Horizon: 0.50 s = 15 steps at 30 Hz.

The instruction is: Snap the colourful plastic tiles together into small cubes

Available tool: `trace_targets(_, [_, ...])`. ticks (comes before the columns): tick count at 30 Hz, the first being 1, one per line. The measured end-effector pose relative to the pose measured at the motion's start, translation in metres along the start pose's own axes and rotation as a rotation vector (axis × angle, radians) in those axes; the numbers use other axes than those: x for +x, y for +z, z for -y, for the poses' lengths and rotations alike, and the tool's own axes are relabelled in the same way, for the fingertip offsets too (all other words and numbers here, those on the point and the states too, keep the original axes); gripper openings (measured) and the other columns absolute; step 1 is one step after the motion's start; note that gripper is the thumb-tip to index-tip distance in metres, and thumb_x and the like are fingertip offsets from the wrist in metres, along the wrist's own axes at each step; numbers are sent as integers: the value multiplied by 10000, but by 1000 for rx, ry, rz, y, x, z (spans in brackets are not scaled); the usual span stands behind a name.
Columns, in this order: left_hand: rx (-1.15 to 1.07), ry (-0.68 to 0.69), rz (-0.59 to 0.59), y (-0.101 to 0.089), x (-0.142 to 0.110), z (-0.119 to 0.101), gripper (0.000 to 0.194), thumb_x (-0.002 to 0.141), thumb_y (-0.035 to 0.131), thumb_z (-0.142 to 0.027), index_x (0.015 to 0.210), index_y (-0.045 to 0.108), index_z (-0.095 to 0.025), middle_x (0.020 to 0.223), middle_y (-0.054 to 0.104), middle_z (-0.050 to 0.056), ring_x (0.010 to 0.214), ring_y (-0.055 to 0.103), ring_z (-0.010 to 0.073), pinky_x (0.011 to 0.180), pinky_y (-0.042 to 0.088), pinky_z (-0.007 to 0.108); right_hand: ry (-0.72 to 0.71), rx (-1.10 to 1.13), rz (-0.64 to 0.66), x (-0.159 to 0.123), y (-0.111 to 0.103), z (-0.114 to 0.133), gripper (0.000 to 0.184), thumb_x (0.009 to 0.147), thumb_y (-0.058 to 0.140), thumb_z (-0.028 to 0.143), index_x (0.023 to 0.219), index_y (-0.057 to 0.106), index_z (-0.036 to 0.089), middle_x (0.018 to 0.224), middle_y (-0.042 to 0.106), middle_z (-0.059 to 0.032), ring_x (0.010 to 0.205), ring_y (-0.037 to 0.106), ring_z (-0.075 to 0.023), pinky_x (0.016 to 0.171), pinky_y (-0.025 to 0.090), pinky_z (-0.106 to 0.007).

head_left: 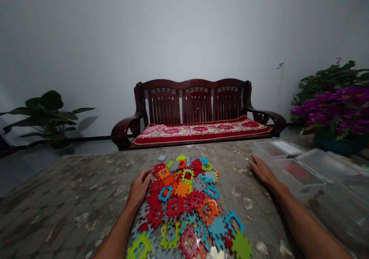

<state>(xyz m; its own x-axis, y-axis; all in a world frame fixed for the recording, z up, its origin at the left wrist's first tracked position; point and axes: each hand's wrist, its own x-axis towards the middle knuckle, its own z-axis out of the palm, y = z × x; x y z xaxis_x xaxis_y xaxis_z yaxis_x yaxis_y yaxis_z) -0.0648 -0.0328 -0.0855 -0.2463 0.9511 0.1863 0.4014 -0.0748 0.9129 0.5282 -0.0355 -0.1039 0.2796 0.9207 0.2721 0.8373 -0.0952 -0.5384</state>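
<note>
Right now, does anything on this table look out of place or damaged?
One small thing: a gray piece lies by itself on the table, just beyond the far left edge of the heap of colorful plastic pieces. I see no obvious damage.

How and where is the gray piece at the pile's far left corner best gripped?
Likely by its notched left and right edges, the left hand coming from above and the left: the gray piece looks flat, its left side facing away from the pile.
</note>
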Motion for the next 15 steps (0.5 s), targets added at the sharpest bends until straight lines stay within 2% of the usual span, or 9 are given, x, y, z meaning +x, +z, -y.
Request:
trace_targets(3, [7, 17, 3, 0, 0, 0, 539, 739, 589, -585, 1092, 739, -206, 1171, 794, 102, 1126, 713, 300, 1070, 509, 432, 17, 1, 8, 0, 0, 1, 670, 938, 388, 514, 1455, 555, 121, 1564, 532, -190, 1474, 471, -328, 1266, 314, -490])
trace_targets(6, [7, 35, 14, 0, 0, -1, 517, 759, 577, -564, 1093, 737, -203, 1167, 793, 99, 1124, 714, 297, 1062, 514, 426, -9, 18, 18, -6, 8, 17, 679, 950, 363, 527, 1454, 564, 118, 1549, 548, -187, 1476, 469, -318, 1280, 285, -499])
trace_targets(9, [0, 41, 19, 1, -1, -3, 510, 766, 563, -548, 1095, 735, -198, 1167, 793, 101, 1127, 714, 295, 1057, 520, 422, -71, 83, 80, -17, 28, 50, 687, 972, 331, 553, 1472, 555, 138, 1545, 557, -166, 1465, 482, -304, 1280, 280, -525])
trace_targets(15, [-19, 33, 22, 2, -2, -8, 490, 764, 554, -518, 1086, 738, -197, 1155, 799, 101, 1126, 716, 292, 1059, 522, 421, -176, 198, 239, -38, 76, 135, 704, 1007, 296, 611, 1508, 545, 184, 1576, 531, -136, 1475, 470, -275, 1272, 291, -500])
